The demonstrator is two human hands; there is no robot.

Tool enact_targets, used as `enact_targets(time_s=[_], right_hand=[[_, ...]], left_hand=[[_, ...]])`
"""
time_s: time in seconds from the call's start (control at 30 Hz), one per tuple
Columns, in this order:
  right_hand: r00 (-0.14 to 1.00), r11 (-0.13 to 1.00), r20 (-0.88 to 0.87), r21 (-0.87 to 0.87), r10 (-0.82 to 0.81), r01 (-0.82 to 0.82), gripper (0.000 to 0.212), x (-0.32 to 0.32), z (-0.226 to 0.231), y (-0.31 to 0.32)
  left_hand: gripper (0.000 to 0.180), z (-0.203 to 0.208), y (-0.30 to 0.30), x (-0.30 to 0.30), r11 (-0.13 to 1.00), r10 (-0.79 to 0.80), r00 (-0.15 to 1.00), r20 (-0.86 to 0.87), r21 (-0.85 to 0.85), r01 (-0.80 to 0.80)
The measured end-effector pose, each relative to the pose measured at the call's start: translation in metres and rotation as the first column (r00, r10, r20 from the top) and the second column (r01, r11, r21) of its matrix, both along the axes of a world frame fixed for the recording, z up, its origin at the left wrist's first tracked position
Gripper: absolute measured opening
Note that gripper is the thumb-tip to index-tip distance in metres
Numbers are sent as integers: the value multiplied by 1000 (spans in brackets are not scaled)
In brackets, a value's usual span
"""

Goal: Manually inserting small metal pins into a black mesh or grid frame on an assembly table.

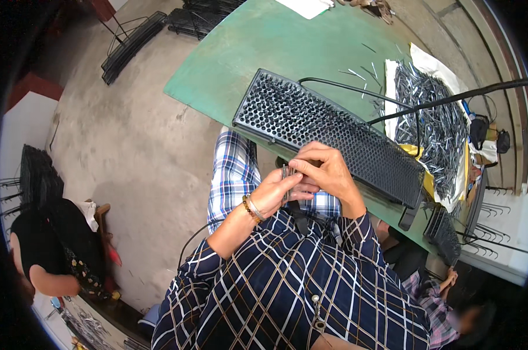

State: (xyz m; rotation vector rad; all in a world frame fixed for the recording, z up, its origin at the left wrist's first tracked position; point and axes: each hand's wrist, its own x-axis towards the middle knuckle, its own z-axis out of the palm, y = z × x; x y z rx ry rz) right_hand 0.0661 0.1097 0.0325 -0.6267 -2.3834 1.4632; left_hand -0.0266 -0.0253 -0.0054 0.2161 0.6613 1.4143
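The left hand [274,190] curls its fingers around thin metal pins [285,175]; the right hand [325,168] bends over their upper ends, whether pinching one unclear. Just beyond the fingers, a black holed tray [328,128] rests on a green table [217,76]; farther right lies a pile of metal pieces [430,131].
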Motion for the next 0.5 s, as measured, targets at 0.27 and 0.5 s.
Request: enact_targets(time_s=[0.27,0.5], right_hand=[[933,934,-132,-178,-335,310,12,-3,3,8],[920,888,-306,309,-245,340,9,-23,-6,15]], left_hand=[[39,-4,5,3,1000,4,1000,13,-18,-4],[36,-6,6,7,979,34,999,-6,-203,-35]])
